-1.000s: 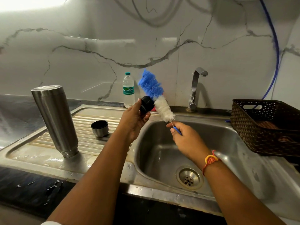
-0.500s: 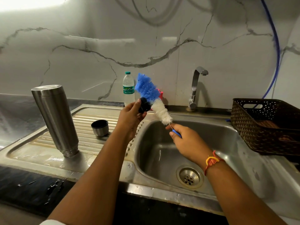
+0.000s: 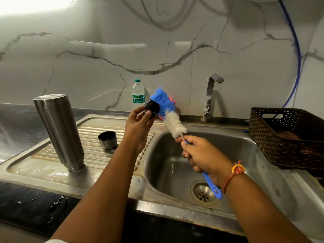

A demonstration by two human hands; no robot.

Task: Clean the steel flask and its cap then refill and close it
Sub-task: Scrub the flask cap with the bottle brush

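Two hands work above the sink [image 3: 163, 165]. Nearest, over its bowl, the right hand [image 3: 201, 155] has its fingers curled firmly round the blue handle of the brush [image 3: 173, 124], whose tail sticks out above the drain. Further on, above the sink's left rim, the left hand [image 3: 140, 127] pinches the black cap [image 3: 151, 107] between thumb and fingertips, and the blue bristles press against its far side. To scrub it well, turn the cap slowly in the fingers while working the bristles into its threads and underside, keeping both over the bowl so that drips land there. Left of the sink, on the ribbed draining board, the steel flask [image 3: 58, 132] stands on its narrow threaded end, with a small steel cup [image 3: 107, 140] beside it. Behind the sink stand a water bottle [image 3: 138, 93] and the tap [image 3: 210, 95].
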